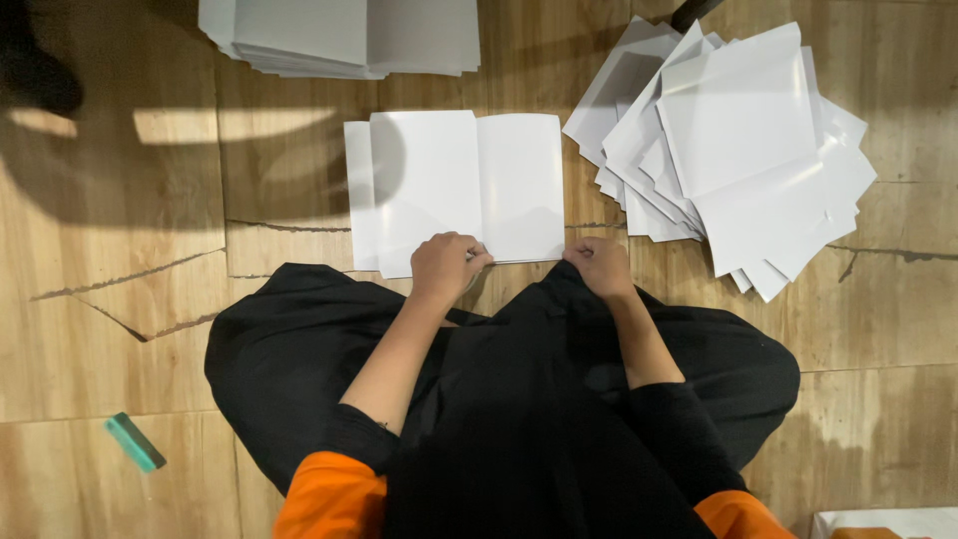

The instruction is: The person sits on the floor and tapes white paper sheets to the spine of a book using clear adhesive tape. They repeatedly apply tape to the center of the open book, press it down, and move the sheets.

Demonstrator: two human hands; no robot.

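The folded white sheet [454, 190], lying flat at twelve o'clock of the lap, is pinched at its near edge by the left hand [446, 266]; the right hand [600, 266] is curled at the corner; creasing seems underway; firm pressing along the fold is judged next

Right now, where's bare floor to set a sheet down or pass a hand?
Bare wooden floor lies left of the folded white sheets under the left hand, down to the small green block. A narrow strip separates them from the neat white stack at top. Crowded: the fanned pile of loose white sheets beside the right hand.
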